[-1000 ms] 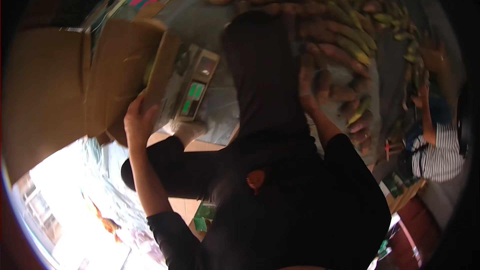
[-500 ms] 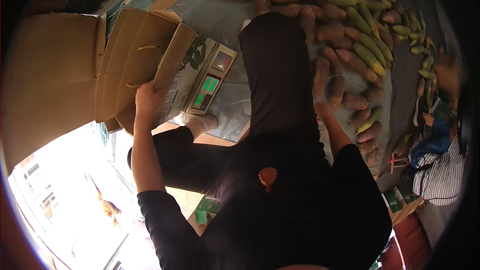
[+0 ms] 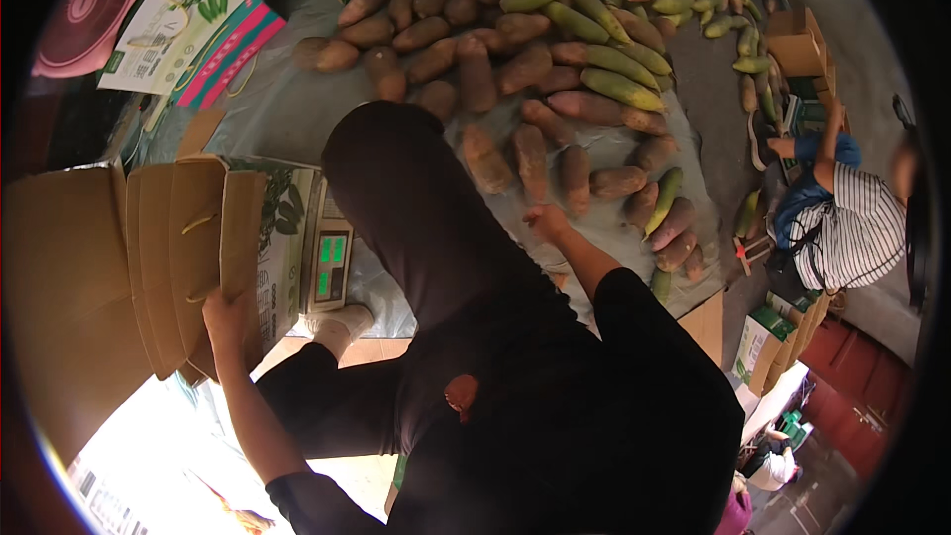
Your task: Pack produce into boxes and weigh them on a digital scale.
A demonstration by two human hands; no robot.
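Observation:
My left hand [image 3: 226, 317] is closed on the upright edge of an open cardboard box [image 3: 178, 248] at the left. The box rests on a digital scale [image 3: 330, 263] with a lit green display. Over the grey plastic sheet, my right hand [image 3: 547, 222] hangs with loosely bent fingers and nothing visible in them. Nearest to it are thick brown oblong vegetables [image 3: 575, 179], resembling sweet potatoes, lying loose on the sheet. Among them lie long yellow-green vegetables [image 3: 621, 89]. My dark-clad knee [image 3: 386, 139] rises between the scale and my right hand.
Another large brown carton [image 3: 69, 267] stands at far left. Beyond it are a pink basin [image 3: 99, 5] and a printed carton panel [image 3: 178, 15]. A person in a striped shirt [image 3: 857, 223] sits at the right near small green vegetables [image 3: 753, 64] and more cartons [image 3: 768, 342].
The view has swung right, showing more of the pile and the other person. My right hand has come out from behind my knee. My left hand stays on the box edge.

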